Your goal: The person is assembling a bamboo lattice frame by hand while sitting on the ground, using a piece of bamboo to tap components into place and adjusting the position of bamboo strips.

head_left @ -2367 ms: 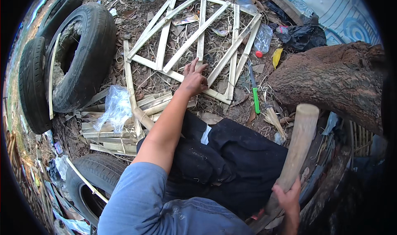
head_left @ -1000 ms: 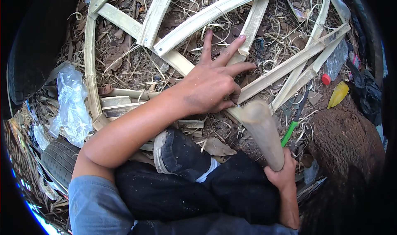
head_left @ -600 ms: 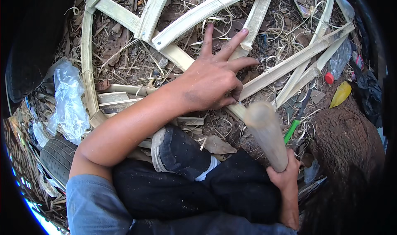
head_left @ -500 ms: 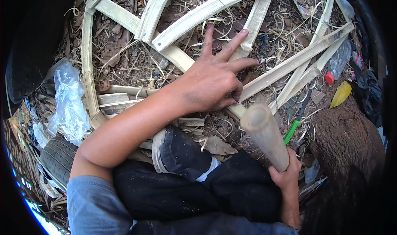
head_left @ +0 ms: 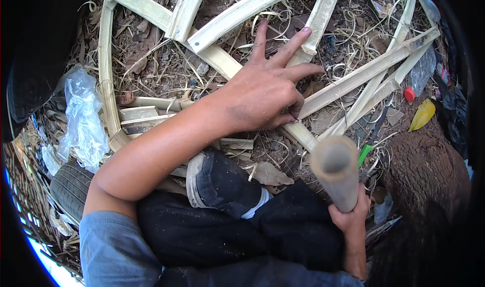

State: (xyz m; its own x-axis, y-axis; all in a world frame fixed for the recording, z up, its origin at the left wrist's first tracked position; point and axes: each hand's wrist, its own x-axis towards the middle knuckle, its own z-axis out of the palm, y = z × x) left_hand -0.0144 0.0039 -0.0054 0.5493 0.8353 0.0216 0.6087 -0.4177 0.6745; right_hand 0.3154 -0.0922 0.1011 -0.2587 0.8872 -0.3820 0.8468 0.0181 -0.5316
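My left hand (head_left: pixel 268 92) reaches across the bamboo slats. Its thumb and index finger pinch together over the end of a long slat (head_left: pixel 300 134); a tiny pale speck shows there, too small to name. The other three fingers are spread. On the right, my right hand (head_left: pixel 353 211) is closed round the lower end of a short, thick bamboo piece (head_left: pixel 336 176), whose round end tilts up toward me. That bamboo piece stands just beyond the slat's end, apart from my left hand. Nail heads show in a curved slat (head_left: pixel 242 19) and in a second slat (head_left: pixel 184 14).
A knife with a green handle (head_left: pixel 365 155) lies right of the bamboo piece. Further right are a brown mound (head_left: pixel 427 171), a yellow leaf (head_left: pixel 422 115) and a red-capped plastic bottle (head_left: pixel 417 77). Clear plastic (head_left: pixel 83 120) and a tyre (head_left: pixel 72 188) lie left. My shoe (head_left: pixel 222 183) is close below.
The bamboo piece in my right hand has swung to the right, away from my left hand, and its end is tipped more toward me. My left hand keeps its pinch at the slat.
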